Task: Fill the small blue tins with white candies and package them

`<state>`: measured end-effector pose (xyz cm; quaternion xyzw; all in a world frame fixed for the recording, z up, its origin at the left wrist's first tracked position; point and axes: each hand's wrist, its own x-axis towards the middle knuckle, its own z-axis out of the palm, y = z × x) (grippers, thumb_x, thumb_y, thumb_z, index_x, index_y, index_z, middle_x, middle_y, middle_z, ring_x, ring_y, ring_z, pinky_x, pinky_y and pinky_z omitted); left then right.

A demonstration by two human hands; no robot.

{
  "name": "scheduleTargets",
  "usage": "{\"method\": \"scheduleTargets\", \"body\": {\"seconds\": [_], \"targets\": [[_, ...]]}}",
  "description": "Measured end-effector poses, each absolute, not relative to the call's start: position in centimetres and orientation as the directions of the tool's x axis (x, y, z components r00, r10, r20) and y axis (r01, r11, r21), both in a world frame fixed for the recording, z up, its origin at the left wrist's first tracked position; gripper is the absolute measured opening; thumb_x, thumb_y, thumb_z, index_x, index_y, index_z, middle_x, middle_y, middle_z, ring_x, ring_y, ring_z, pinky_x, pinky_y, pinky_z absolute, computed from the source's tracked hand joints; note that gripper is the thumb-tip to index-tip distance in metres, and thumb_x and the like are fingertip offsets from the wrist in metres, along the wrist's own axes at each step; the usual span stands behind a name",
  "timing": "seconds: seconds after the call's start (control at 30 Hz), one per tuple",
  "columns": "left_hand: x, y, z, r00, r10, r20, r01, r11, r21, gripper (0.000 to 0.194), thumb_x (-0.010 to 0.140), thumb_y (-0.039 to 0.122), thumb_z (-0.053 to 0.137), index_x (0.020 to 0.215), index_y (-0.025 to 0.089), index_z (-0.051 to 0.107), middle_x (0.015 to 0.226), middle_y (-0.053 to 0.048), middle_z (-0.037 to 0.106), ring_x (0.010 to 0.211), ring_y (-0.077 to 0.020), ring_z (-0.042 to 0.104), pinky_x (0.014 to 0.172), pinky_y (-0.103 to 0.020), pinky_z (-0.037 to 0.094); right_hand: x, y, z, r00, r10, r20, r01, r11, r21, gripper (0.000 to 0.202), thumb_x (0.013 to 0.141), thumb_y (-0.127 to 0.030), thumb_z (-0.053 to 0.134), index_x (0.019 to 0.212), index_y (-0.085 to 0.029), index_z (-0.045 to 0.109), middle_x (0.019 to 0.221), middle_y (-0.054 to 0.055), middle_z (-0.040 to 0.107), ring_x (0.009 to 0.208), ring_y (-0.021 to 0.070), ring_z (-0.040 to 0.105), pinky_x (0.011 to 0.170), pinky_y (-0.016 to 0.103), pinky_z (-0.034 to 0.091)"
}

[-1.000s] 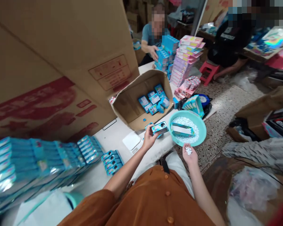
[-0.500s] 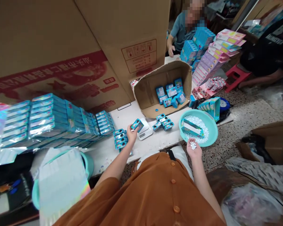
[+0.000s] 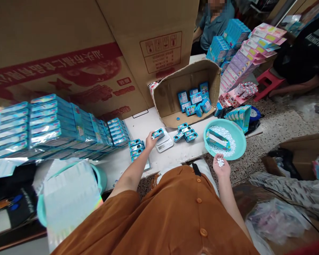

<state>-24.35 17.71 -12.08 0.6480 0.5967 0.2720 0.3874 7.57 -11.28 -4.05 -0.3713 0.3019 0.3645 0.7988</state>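
My left hand [image 3: 150, 141] grips a small blue box [image 3: 158, 133] by its left end, at the far part of a white digital scale [image 3: 164, 144]. Whether the box rests on the scale I cannot tell. Palm up and cupped, my right hand [image 3: 221, 168] carries a little heap of white tablets [image 3: 220, 162] at the near rim of a turquoise basin [image 3: 241, 150]. More white tablets fill the basin, and an open blue carton [image 3: 217, 140] lies on them. Several small blue boxes [image 3: 189, 131] with round dark holes stand right of the scale.
Another row of small boxes [image 3: 136, 149] stands left of the scale. Blue packs [image 3: 55, 124] are stacked further left. A cut-open cardboard box [image 3: 166, 99] holds blue boxes behind the scale. A co-worker [image 3: 217, 24] sits beyond the table.
My left hand has lowered and levelled the small blue box at the scale. My right hand stays by the basin with the tablets. The view has shifted slightly.
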Motion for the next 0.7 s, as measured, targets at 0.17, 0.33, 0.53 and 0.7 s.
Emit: {"method": "scheduleTargets", "body": {"seconds": [0.17, 0.33, 0.53, 0.7], "targets": [[-25.7, 16.7, -11.8, 0.157, 0.981, -0.118, 0.639, -0.009, 0.770, 0.077, 0.061, 0.026, 0.076, 0.130, 0.019, 0.042, 0.120, -0.011, 0.058, 0.113, -0.0274, 0.053, 0.098, -0.040, 0.040, 7.4, -11.5, -4.4, 0.566, 0.344, -0.749, -0.809, 0.406, -0.424, 0.027, 0.086, -0.009, 0.034, 0.082, -0.016, 0.060, 0.074, 0.000, 0.067, 0.080, 0.0093, 0.067, 0.077, 0.025, 0.057], [-27.5, 14.3, -10.8, 0.087, 0.991, -0.103, 0.659, 0.020, 0.752, 0.077, 0.062, 0.027, 0.076, 0.130, 0.018, 0.041, 0.123, -0.014, 0.056, 0.118, -0.0285, 0.051, 0.100, -0.043, 0.038, 6.6, -10.9, -4.8, 0.553, 0.357, -0.752, -0.820, 0.395, -0.415, 0.027, 0.087, -0.010, 0.033, 0.082, -0.016, 0.059, 0.073, 0.000, 0.067, 0.080, 0.0088, 0.067, 0.079, 0.025, 0.057], [-29.2, 11.2, -10.3, 0.034, 0.990, -0.140, 0.614, 0.089, 0.784, 0.068, 0.066, 0.028, 0.074, 0.127, 0.019, 0.044, 0.123, -0.013, 0.057, 0.118, -0.0287, 0.051, 0.098, -0.044, 0.041, 5.4, -9.5, -4.8, 0.533, 0.375, -0.758, -0.830, 0.404, -0.384, 0.027, 0.087, -0.010, 0.033, 0.084, -0.015, 0.060, 0.073, 0.000, 0.066, 0.081, 0.0087, 0.066, 0.083, 0.025, 0.056], [-29.7, 9.6, -10.4, 0.041, 0.983, -0.177, 0.595, 0.118, 0.795, 0.063, 0.068, 0.028, 0.072, 0.125, 0.018, 0.047, 0.122, -0.014, 0.058, 0.117, -0.0289, 0.052, 0.095, -0.045, 0.043, 5.2, -9.3, -4.5, 0.536, 0.377, -0.755, -0.830, 0.398, -0.391, 0.028, 0.088, -0.011, 0.032, 0.084, -0.015, 0.060, 0.073, 0.000, 0.067, 0.081, 0.0083, 0.066, 0.083, 0.025, 0.055]]}}
